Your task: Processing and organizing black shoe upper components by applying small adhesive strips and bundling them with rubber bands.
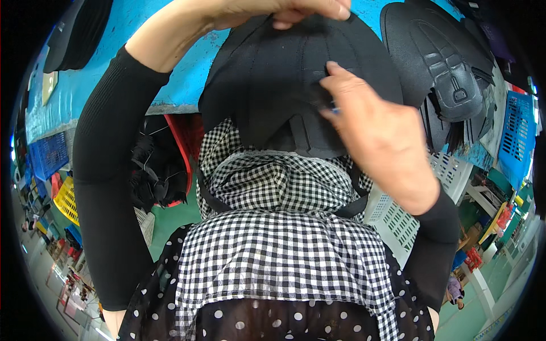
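A black, stitched, arch-topped fabric panel (pixel 273 74) lies over the table's near edge, its lower part reaching toward my lap. My left hand (pixel 284 11) is at its top edge, fingers bent against the panel; the upper frame edge cuts off part of this hand. Over the panel's right side is my right hand (pixel 384 136), smeared by motion, with thumb and fingers drawn together. A small blue bit shows between those fingers, too blurred to name. Below my right hand, a short strap-like strip (pixel 300 135) runs down the panel's lower part.
The blue tabletop (pixel 182 85) is worn. Black panels with a buckle-like patch (pixel 458 94) are stacked at right, more black pieces (pixel 79 34) at far left. A red bin (pixel 183 156) with black scraps sits under the table; a pale green basket (pixel 398 221) stands by my right side.
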`<state>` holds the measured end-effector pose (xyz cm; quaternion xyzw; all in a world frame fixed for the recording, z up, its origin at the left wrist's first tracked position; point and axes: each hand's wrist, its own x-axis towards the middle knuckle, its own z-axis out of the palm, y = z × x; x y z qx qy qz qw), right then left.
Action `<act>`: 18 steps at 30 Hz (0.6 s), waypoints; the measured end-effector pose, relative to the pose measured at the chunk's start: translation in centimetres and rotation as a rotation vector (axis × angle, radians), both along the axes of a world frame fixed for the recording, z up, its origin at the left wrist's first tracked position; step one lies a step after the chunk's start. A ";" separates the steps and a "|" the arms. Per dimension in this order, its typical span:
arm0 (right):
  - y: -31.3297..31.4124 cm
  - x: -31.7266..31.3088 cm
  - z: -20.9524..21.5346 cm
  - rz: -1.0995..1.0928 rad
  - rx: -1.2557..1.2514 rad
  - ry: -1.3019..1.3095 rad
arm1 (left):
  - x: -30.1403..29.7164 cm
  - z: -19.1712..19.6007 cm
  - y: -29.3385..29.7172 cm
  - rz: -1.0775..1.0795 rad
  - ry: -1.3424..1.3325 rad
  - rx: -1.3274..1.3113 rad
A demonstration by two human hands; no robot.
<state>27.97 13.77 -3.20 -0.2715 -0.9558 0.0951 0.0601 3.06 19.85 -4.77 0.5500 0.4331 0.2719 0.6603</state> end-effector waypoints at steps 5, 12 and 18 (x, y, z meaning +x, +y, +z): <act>-2.8 -2.7 -1.4 -0.107 0.275 -0.211 | -0.8 2.9 -0.7 0.231 -0.013 0.152; 4.8 3.7 0.3 -0.474 -0.300 0.468 | -1.8 5.8 -2.4 0.123 0.075 0.415; 8.3 15.7 2.9 -0.772 -0.468 1.138 | -0.2 5.4 -3.0 -0.277 0.197 0.279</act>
